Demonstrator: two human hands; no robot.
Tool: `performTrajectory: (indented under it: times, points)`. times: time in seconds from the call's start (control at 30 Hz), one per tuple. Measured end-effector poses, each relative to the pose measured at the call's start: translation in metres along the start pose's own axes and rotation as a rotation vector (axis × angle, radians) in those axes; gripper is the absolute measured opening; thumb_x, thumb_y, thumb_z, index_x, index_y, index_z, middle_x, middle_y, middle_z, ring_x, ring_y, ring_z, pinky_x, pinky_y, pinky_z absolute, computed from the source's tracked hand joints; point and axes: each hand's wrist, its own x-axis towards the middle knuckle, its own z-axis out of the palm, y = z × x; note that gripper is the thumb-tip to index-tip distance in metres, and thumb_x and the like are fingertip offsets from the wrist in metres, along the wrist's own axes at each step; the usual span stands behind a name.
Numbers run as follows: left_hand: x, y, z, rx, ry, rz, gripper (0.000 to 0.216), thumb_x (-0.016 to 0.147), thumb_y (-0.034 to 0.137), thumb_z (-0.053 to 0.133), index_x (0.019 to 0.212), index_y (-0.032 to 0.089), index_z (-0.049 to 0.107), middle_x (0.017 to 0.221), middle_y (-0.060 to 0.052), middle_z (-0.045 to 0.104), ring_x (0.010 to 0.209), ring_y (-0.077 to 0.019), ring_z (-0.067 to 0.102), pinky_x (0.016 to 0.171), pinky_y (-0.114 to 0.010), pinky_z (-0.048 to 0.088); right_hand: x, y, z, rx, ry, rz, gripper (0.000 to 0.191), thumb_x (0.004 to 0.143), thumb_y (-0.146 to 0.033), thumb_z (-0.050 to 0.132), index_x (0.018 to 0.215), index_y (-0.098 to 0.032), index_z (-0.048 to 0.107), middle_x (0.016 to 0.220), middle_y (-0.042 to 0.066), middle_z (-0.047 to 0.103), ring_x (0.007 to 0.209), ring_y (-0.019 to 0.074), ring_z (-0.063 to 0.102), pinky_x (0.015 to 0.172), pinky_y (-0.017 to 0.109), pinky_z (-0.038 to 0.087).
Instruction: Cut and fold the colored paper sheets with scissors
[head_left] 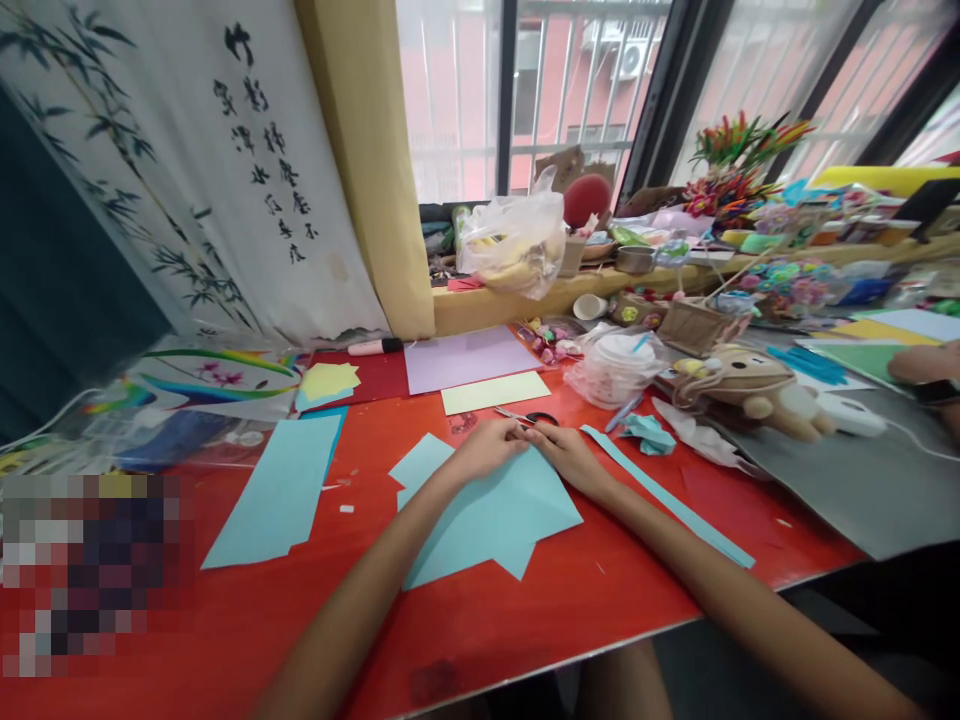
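Light-blue paper (499, 520) is pinched at its far edge by the left hand (491, 448) and right hand (568, 458); its layers are best aligned before any crease is pressed.

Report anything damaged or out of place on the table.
The blue paper to the right of the right hand is crumpled, while the blue sheet at left lies flat. A small white scrap lies loose on the red table.
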Motion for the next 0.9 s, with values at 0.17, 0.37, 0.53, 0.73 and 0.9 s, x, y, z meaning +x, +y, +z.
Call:
performTrajectory:
  times: [0.17,0.37,0.53,0.73,0.9]
  points:
    - [0.004,-0.018,0.002,-0.104,0.031,-0.020,0.026,0.077,0.040,0.053,0.070,0.015,0.054,0.068,0.000,0.055,0.066,-0.0132,0.051,0.059,-0.024,0.037,0.002,-0.002,0.000,0.102,-0.074,-0.025,0.037,0.086,-0.051,0.038,0.069,-0.019,0.042,0.065,-0.002,0.039,0.061,0.0114,0.038,0.054,0.023,0.030]
    - [0.000,-0.014,0.003,-0.127,0.033,-0.004,0.026,0.079,0.040,0.049,0.071,0.016,0.049,0.067,0.001,0.049,0.064,-0.0120,0.045,0.058,-0.023,0.034,0.005,0.000,-0.002,0.220,-0.155,-0.021,0.042,0.083,-0.057,0.039,0.071,-0.018,0.043,0.066,-0.002,0.036,0.061,0.0102,0.036,0.054,0.022,0.030]
    - [-0.023,-0.008,-0.001,-0.079,0.015,-0.031,0.022,0.081,0.036,0.047,0.070,0.017,0.045,0.068,0.002,0.047,0.066,-0.0123,0.044,0.061,-0.024,0.032,0.005,-0.002,-0.004,0.256,-0.268,-0.003,0.043,0.082,-0.057,0.042,0.068,-0.017,0.042,0.060,-0.004,0.032,0.055,0.0083,0.031,0.051,0.022,0.025]
    - [-0.076,0.004,-0.013,0.010,-0.054,-0.087,0.024,0.085,0.033,0.042,0.067,0.017,0.045,0.067,0.002,0.046,0.065,-0.0125,0.043,0.059,-0.024,0.031,0.004,-0.003,-0.007,0.244,-0.383,0.006,0.042,0.080,-0.054,0.048,0.064,-0.015,0.046,0.061,-0.003,0.035,0.057,0.0085,0.033,0.052,0.022,0.025]
    - [-0.137,0.010,-0.018,0.280,-0.108,-0.104,0.027,0.090,0.030,0.034,0.070,0.017,0.047,0.074,-0.001,0.052,0.073,-0.0147,0.048,0.070,-0.027,0.038,0.003,-0.004,-0.007,0.237,-0.451,0.021,0.042,0.080,-0.051,0.049,0.061,-0.014,0.045,0.059,-0.004,0.033,0.056,0.0080,0.031,0.052,0.022,0.024]
